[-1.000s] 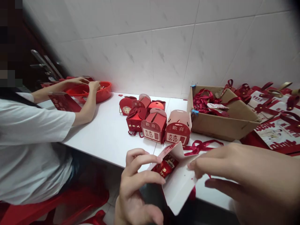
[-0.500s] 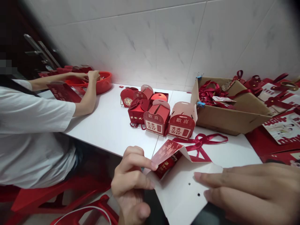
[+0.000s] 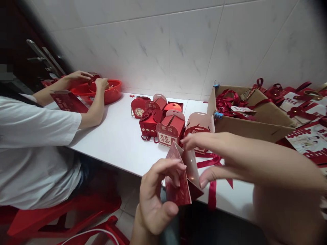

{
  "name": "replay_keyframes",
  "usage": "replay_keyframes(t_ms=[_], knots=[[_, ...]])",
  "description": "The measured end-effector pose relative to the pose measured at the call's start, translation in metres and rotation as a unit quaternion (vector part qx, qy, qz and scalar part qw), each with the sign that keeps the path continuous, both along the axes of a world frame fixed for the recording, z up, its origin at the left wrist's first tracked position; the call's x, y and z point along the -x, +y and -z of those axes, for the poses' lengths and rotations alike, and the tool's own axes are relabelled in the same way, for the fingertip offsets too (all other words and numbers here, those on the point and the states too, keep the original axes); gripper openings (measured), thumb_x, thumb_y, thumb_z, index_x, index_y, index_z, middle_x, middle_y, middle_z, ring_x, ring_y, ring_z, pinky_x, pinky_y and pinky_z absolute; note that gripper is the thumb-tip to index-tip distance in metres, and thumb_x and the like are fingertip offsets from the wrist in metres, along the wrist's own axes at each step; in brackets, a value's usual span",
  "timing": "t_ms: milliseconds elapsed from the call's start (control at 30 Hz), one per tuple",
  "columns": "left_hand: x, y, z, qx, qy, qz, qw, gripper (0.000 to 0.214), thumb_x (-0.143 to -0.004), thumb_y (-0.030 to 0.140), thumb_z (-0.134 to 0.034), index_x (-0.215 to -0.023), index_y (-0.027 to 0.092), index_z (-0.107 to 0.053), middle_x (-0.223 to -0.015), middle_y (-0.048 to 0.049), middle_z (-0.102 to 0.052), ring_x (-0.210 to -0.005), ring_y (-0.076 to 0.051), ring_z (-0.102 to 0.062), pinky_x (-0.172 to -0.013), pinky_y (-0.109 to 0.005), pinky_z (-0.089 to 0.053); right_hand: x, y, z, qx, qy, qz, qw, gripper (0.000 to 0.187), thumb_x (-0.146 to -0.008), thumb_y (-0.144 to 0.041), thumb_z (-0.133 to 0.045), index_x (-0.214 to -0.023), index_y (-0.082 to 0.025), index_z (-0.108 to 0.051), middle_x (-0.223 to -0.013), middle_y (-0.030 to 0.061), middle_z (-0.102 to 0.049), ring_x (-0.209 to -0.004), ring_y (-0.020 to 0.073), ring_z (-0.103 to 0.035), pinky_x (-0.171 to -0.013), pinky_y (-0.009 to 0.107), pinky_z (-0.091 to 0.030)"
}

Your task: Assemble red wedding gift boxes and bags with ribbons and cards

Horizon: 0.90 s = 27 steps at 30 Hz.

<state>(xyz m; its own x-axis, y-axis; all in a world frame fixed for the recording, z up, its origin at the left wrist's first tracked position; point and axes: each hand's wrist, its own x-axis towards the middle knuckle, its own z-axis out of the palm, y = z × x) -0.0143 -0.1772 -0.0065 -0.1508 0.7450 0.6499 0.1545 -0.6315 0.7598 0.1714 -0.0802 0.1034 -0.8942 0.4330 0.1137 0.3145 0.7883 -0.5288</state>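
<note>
My left hand (image 3: 155,194) is closed round the lower side of a small red paper gift box (image 3: 180,180), held upright at the table's near edge. My right hand (image 3: 230,160) comes in from the right and pinches the box's top flaps between thumb and fingers. A red ribbon (image 3: 213,170) lies on the white table (image 3: 122,143) just behind the box and hangs over the edge. Several finished red gift boxes (image 3: 168,126) stand grouped in the table's middle, just beyond my hands.
An open cardboard box (image 3: 252,127) full of red ribbons stands at the right, with printed red cards (image 3: 306,136) beyond it. At the left a person in a white shirt (image 3: 33,149) sits on a red stool, both hands at a red basin (image 3: 102,95). A tiled wall backs the table.
The flat white sheet has been folded up into a standing red box. My right hand rose from lying on the sheet to pinching the top flaps. The other person's hands shifted at the basin.
</note>
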Motion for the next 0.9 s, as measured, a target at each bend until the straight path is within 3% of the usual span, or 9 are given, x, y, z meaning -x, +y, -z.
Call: replay_keyframes(t_ms=[67, 167, 233, 300, 400, 467, 633, 800, 900], knots=[[0.001, 0.008, 0.004, -0.001, -0.030, -0.020, 0.999, 0.044, -0.087, 0.038, -0.062, -0.128, 0.026, -0.050, -0.105, -0.0056, -0.062, -0.078, -0.014, -0.060, -0.067, -0.025, -0.050, 0.013, 0.021, -0.002, 0.062, 0.006, -0.067, 0.996, 0.050, -0.074, -0.052, -0.072, -0.111, -0.021, -0.059, -0.110, 0.0045, -0.065, -0.098, 0.0206, -0.061, -0.083, 0.030, -0.050], [0.011, 0.024, 0.015, 0.017, -0.002, -0.131, 0.991, 0.077, -0.074, 0.018, -0.075, -0.139, 0.033, -0.036, -0.140, -0.0068, -0.044, -0.123, -0.021, -0.047, -0.098, -0.030, -0.042, 0.023, 0.037, 0.003, 0.090, 0.038, -0.147, 0.984, 0.065, -0.070, -0.044, -0.078, -0.123, -0.016, -0.052, -0.134, 0.0095, -0.053, -0.125, 0.0233, -0.048, -0.104, 0.033, -0.040], [0.019, 0.033, 0.021, 0.074, 0.010, -0.113, 0.991, 0.095, -0.069, 0.024, -0.079, -0.146, 0.034, -0.023, -0.153, -0.0070, -0.027, -0.139, -0.026, -0.029, -0.107, -0.036, -0.034, 0.025, 0.037, 0.008, 0.086, 0.050, -0.206, 0.973, 0.060, -0.079, -0.029, -0.072, -0.131, -0.014, -0.047, -0.146, 0.0115, -0.040, -0.137, 0.0210, -0.035, -0.112, 0.031, -0.032], [0.023, 0.037, 0.024, 0.135, 0.005, -0.038, 0.990, 0.084, -0.075, 0.030, -0.075, -0.144, 0.031, -0.028, -0.149, -0.0086, -0.037, -0.136, -0.028, -0.037, -0.105, -0.038, -0.038, 0.025, 0.034, 0.011, 0.098, 0.068, -0.235, 0.965, 0.058, -0.087, -0.015, -0.058, -0.141, -0.016, -0.037, -0.152, 0.0105, -0.031, -0.140, 0.0171, -0.030, -0.112, 0.029, -0.032], [0.021, 0.034, 0.024, 0.158, -0.009, -0.006, 0.987, 0.035, -0.085, 0.029, -0.064, -0.119, 0.024, -0.055, -0.113, -0.0062, -0.064, -0.101, -0.021, -0.062, -0.087, -0.031, -0.049, 0.021, 0.035, 0.014, 0.110, 0.100, -0.150, 0.977, 0.067, -0.089, -0.014, -0.051, -0.149, -0.023, -0.023, -0.153, 0.0082, -0.028, -0.133, 0.0159, -0.041, -0.102, 0.027, -0.044], [0.018, 0.031, 0.024, 0.139, -0.013, -0.037, 0.990, 0.019, -0.089, 0.025, -0.060, -0.107, 0.022, -0.059, -0.097, -0.0028, -0.065, -0.087, -0.016, -0.063, -0.081, -0.027, -0.050, 0.015, 0.039, 0.014, 0.085, 0.081, -0.060, 0.991, 0.067, -0.087, -0.027, -0.059, -0.147, -0.025, -0.028, -0.145, 0.0086, -0.040, -0.119, 0.0175, -0.054, -0.091, 0.027, -0.050], [0.017, 0.031, 0.033, 0.048, 0.005, -0.086, 0.995, 0.040, -0.087, 0.017, -0.060, -0.125, 0.028, -0.051, -0.117, -0.0035, -0.059, -0.104, -0.016, -0.058, -0.092, -0.027, -0.046, 0.008, 0.047, 0.008, 0.044, 0.016, -0.020, 0.999, 0.035, -0.096, -0.042, -0.043, -0.108, -0.017, -0.066, -0.097, 0.0061, -0.066, -0.086, 0.0154, -0.061, -0.075, 0.027, -0.048], [0.017, 0.034, 0.037, -0.017, 0.030, -0.149, 0.988, 0.032, -0.083, 0.011, -0.063, -0.111, 0.026, -0.058, -0.101, -0.0002, -0.065, -0.092, -0.012, -0.063, -0.084, -0.021, -0.050, 0.012, 0.044, 0.007, 0.049, 0.003, -0.053, 0.997, 0.026, -0.088, -0.036, -0.059, -0.109, -0.019, -0.063, -0.098, 0.0029, -0.065, -0.086, 0.0126, -0.059, -0.071, 0.023, -0.045], [0.016, 0.036, 0.039, -0.041, 0.037, -0.182, 0.982, 0.034, -0.083, 0.009, -0.064, -0.112, 0.025, -0.059, -0.102, -0.0018, -0.067, -0.092, -0.014, -0.065, -0.083, -0.023, -0.051, 0.015, 0.043, 0.010, 0.033, -0.005, -0.041, 0.999, 0.027, -0.084, -0.016, -0.060, -0.111, -0.021, -0.060, -0.102, 0.0002, -0.064, -0.089, 0.0100, -0.058, -0.072, 0.019, -0.044]])
